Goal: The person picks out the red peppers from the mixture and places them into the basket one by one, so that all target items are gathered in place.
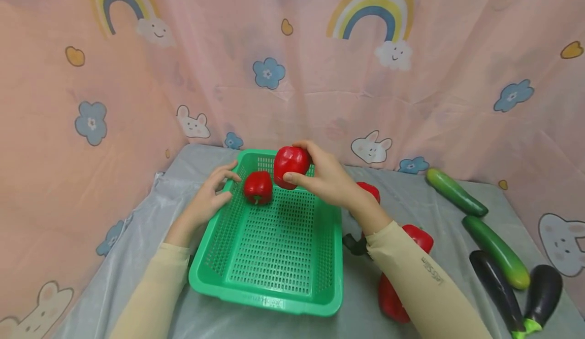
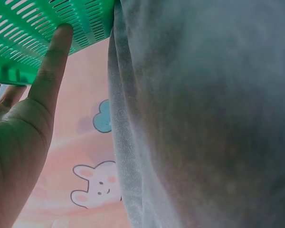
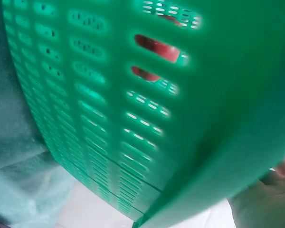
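Observation:
My right hand (image 1: 326, 176) holds a red bell pepper (image 1: 291, 165) above the far end of a green slotted basket (image 1: 266, 302), thumb at its near side. A second red bell pepper (image 1: 258, 188) lies inside the basket by the far left wall. My left hand (image 1: 207, 197) grips the basket's left rim. In the left wrist view, one of its digits (image 2: 52, 66) lies along the outer wall and other fingers reach behind the rim. The right wrist view mostly shows the basket wall (image 3: 218, 61), with red behind its slots and part of the right hand (image 3: 266, 204) at the edge.
Right of the basket, several red bell peppers (image 1: 418, 237) lie partly hidden by my right forearm, beside a dark green stem-like piece (image 1: 355, 245). Farther right lie two cucumber-like green vegetables (image 1: 495, 250) and two eggplants (image 1: 544, 293). A patterned pink curtain (image 1: 311, 110) hangs behind the grey cloth (image 1: 151, 227).

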`<state>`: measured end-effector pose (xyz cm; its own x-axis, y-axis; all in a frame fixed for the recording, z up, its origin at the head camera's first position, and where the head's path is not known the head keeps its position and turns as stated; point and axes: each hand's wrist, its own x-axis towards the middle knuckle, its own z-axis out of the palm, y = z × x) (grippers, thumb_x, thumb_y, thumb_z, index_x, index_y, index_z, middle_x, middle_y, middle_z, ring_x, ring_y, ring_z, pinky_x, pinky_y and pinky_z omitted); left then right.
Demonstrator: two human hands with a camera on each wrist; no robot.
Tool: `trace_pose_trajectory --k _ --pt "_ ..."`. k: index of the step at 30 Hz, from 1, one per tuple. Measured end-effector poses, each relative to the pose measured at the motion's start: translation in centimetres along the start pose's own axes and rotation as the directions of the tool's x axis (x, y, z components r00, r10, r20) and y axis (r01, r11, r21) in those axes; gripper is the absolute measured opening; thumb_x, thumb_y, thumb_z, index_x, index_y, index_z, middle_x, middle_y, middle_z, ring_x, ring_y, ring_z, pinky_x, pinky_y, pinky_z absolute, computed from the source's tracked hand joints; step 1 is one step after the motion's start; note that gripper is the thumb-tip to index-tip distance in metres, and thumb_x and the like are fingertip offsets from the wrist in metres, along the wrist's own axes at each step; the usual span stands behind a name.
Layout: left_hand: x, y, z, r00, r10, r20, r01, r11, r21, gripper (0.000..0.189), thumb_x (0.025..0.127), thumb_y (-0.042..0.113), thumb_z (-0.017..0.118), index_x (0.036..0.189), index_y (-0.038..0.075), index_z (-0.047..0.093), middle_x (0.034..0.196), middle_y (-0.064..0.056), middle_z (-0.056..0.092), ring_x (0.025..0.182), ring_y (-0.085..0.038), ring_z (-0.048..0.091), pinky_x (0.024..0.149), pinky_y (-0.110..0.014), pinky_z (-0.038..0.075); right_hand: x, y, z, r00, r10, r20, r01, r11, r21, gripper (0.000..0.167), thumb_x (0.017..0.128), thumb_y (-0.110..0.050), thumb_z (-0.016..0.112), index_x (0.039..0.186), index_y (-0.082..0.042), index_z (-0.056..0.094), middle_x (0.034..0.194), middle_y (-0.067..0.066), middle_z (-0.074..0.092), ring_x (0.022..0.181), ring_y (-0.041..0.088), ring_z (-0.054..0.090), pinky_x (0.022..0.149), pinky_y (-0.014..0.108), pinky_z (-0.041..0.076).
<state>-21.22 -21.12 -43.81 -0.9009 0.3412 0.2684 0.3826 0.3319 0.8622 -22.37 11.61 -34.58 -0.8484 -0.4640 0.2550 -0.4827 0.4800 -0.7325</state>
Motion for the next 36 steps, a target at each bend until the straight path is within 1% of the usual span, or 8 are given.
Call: trace_pose_trajectory --k 5,9,16,22,29,36 --pt "0.1 -0.1 0.0 1.0 0.003 0.0 -0.003 1.0 0.007 0.037 0.092 -0.009 0.051 0.127 -0.001 0.064 0.176 -0.014 0.032 0.163 -0.04 0.024 0.125 -0.072 0.021 0.3 -0.1 -0.4 1.0 0.013 0.007 -0.013 1.0 0.005 0.073 0.096 -0.03 0.084 0.156 -0.01 0.047 0.143 0.008 0.061 0.127 0.028 0.06 0.095 0.051 0.062" --pt "0.0 0.0 0.0 1.0 0.002 -0.004 -0.002 1.0 0.008 0.038 0.092 -0.009 0.051 0.127 -0.002 0.064 0.176 -0.015 0.031 0.163 -0.04 0.024 0.126 -0.072 0.021 0.6 -0.7 -0.9 1.0 -0.008 -0.002 0.008 1.0 -0.002 0.072 0.096 -0.031 0.084 0.155 -0.009 0.048 0.143 0.007 0.062 0.127 0.028 0.061 0.097 0.052 0.061" --pt "0.0 0.1 0.0 1.0 0.008 -0.003 -0.007 1.0 0.011 0.037 0.092 -0.007 0.051 0.127 -0.002 0.063 0.176 -0.016 0.031 0.163 -0.041 0.023 0.125 -0.074 0.021 1.3 -1.4 -1.3 1.0 -0.023 0.008 0.023 1.0 -0.016 0.075 0.095 -0.032 0.085 0.156 -0.009 0.047 0.142 0.008 0.063 0.127 0.027 0.061 0.095 0.048 0.062" --pt "0.1 0.0 0.2 1.0 0.007 -0.005 -0.007 1.0 0.011 0.036 0.092 -0.006 0.051 0.126 -0.002 0.064 0.176 -0.015 0.032 0.163 -0.04 0.024 0.125 -0.073 0.021 2.0 -1.7 -0.8 0.999 -0.034 0.023 0.034 0.999 0.002 0.074 0.095 -0.033 0.084 0.155 -0.01 0.047 0.14 0.006 0.063 0.125 0.026 0.061 0.092 0.046 0.063" --pt "0.1 -0.1 0.3 1.0 0.002 -0.009 -0.002 1.0 0.005 0.038 0.091 -0.006 0.051 0.126 -0.001 0.065 0.175 -0.015 0.034 0.162 -0.04 0.026 0.125 -0.073 0.022 2.5 -1.3 0.4 0.999 -0.015 0.04 0.014 1.0 0.025 0.071 0.097 -0.032 0.083 0.155 -0.011 0.047 0.137 0.006 0.065 0.123 0.025 0.061 0.094 0.045 0.062" --pt "0.0 0.1 0.2 1.0 0.021 -0.02 -0.021 1.0 0.01 0.039 0.089 -0.007 0.051 0.126 -0.002 0.064 0.174 -0.018 0.034 0.161 -0.044 0.026 0.123 -0.076 0.022 2.8 0.2 1.2 0.998 0.055 0.04 -0.056 0.998 0.042 0.067 0.098 -0.031 0.081 0.154 -0.011 0.049 0.137 0.008 0.065 0.123 0.028 0.062 0.097 0.048 0.06"
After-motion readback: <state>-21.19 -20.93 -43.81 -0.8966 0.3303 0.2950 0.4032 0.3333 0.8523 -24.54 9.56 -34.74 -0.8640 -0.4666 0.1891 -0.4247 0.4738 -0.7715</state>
